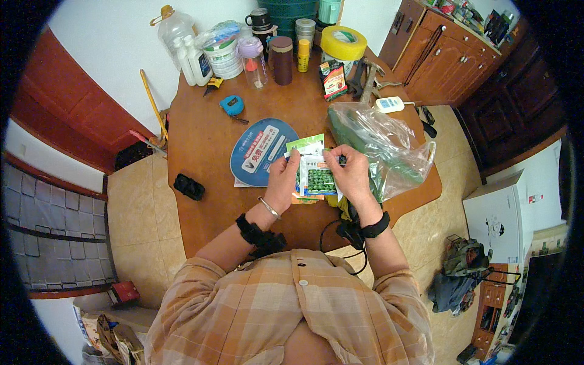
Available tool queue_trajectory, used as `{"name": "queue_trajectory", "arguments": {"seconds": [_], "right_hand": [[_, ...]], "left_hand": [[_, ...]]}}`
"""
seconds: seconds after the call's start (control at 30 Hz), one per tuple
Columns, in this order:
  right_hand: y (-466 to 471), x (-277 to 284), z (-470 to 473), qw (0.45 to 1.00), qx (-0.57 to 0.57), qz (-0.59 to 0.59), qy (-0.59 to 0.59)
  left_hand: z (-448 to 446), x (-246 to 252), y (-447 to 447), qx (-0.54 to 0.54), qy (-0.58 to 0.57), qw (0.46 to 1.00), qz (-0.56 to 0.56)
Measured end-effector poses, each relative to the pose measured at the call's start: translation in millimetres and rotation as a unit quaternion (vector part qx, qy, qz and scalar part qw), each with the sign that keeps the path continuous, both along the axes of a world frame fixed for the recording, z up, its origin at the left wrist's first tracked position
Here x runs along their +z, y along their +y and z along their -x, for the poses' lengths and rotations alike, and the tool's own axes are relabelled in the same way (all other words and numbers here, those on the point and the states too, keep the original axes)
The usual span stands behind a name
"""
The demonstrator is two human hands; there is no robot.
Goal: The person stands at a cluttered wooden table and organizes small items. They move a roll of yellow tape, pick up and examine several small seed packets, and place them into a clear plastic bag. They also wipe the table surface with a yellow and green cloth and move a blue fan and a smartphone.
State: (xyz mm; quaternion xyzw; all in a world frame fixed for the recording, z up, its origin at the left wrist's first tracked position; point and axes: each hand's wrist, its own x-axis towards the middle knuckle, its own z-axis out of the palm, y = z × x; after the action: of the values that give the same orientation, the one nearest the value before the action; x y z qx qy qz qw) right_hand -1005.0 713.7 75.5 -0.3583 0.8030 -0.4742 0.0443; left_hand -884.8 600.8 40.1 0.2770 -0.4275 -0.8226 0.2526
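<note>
Between my hands is a small stack of printed packets, the front one [321, 181] picturing green leafy plants, like a seed packet. My left hand [283, 178] grips the stack's left side, thumb on top. With thumb and fingers, my right hand [350, 169] pinches the front packet's upper right. A green-edged packet [306, 142] shows behind it, and an orange one [308, 199] peeks out below. Partly under my left hand lies a blue oval printed fan [255, 153]. Right of my right hand, a clear plastic bag [397, 155] holds long green objects, perhaps cucumbers or gourds.
A blue tape measure [233, 105] and a black object [189, 186] lie on the left of the wooden table [210, 219]. Bottles, a brown canister [281, 60], yellow tape roll [343, 43] and hammer [370, 82] line the back. A black cable [320, 237] loops at the front edge.
</note>
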Motion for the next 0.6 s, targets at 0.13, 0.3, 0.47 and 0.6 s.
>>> {"name": "queue_trajectory", "arguments": {"seconds": [0.13, 0.3, 0.47, 0.6], "right_hand": [[-2.0, 0.4, -1.9, 1.0, 0.003, 0.01, 0.016], [2.1, -2.0, 9.1, 0.992, 0.038, 0.069, -0.099], [14.9, -10.4, 25.6, 0.885, 0.108, 0.194, -0.409], [16.2, -15.0, 25.6, 0.842, 0.097, 0.248, -0.47]], "left_hand": [[-1.3, -1.8, 6.8, 0.004, 0.002, 0.991, 0.136], [-2.3, -2.7, -2.5, 0.007, -0.012, 0.97, 0.242], [-3.6, -1.2, -11.7, 0.028, -0.007, 0.97, 0.242], [-3.4, -0.4, -12.0, 0.038, -0.003, 0.97, 0.241]]}}
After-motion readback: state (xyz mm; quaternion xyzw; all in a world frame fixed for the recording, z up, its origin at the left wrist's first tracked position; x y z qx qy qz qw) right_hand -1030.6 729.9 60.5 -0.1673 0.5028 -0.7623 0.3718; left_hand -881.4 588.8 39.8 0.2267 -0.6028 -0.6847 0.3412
